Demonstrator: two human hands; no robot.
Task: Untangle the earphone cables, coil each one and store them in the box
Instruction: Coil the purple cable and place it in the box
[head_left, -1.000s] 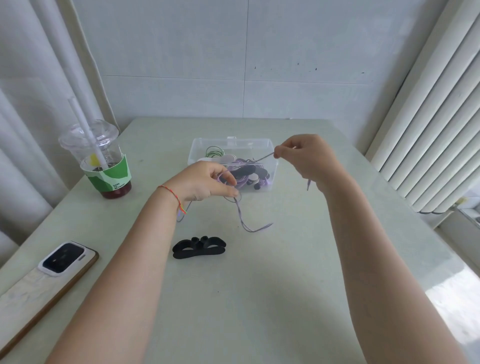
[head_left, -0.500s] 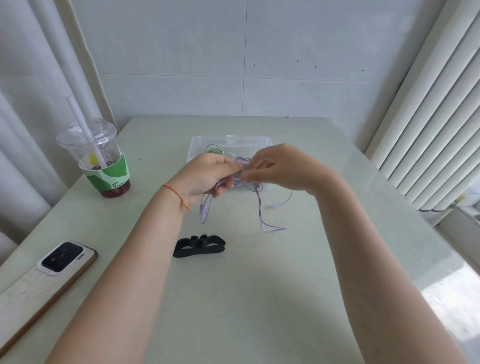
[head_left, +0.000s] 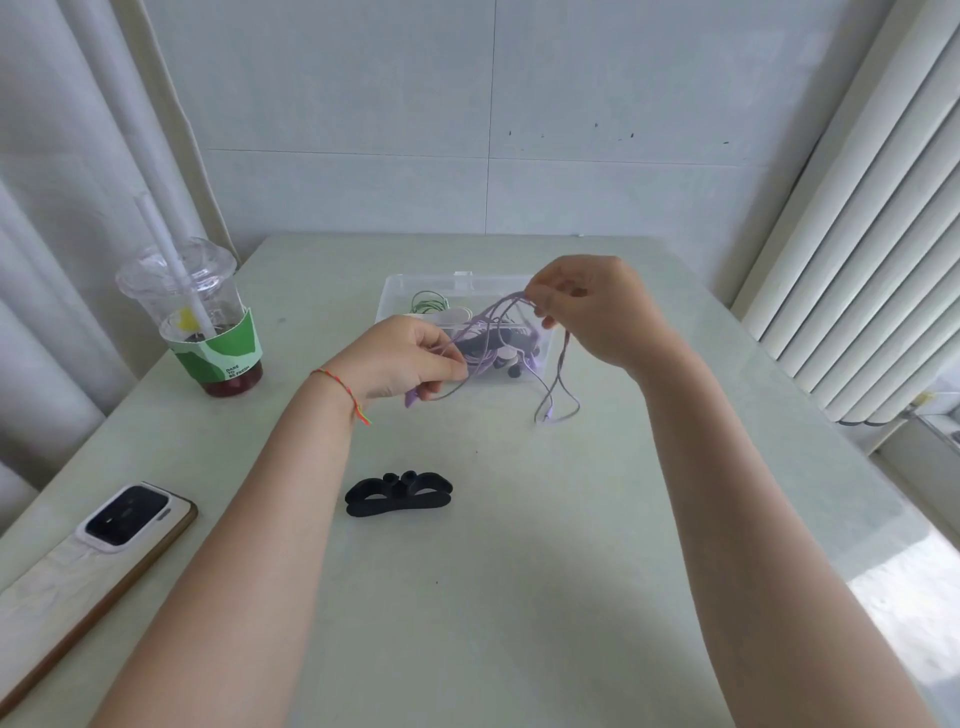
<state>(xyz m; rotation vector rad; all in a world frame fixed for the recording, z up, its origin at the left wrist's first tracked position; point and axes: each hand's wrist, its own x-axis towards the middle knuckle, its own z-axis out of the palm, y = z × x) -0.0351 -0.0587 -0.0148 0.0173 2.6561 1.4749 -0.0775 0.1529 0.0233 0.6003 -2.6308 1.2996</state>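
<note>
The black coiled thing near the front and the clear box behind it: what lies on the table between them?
In the head view, bare table separates black coil from box.

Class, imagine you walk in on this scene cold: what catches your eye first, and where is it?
First, the purple earphone cable stretched in loops between the left hand and the raised right hand, above the clear box at mid-table. Next, the black coiled earphone lying alone nearer the person. At the table's left edge stands an iced drink cup with a straw.
</note>
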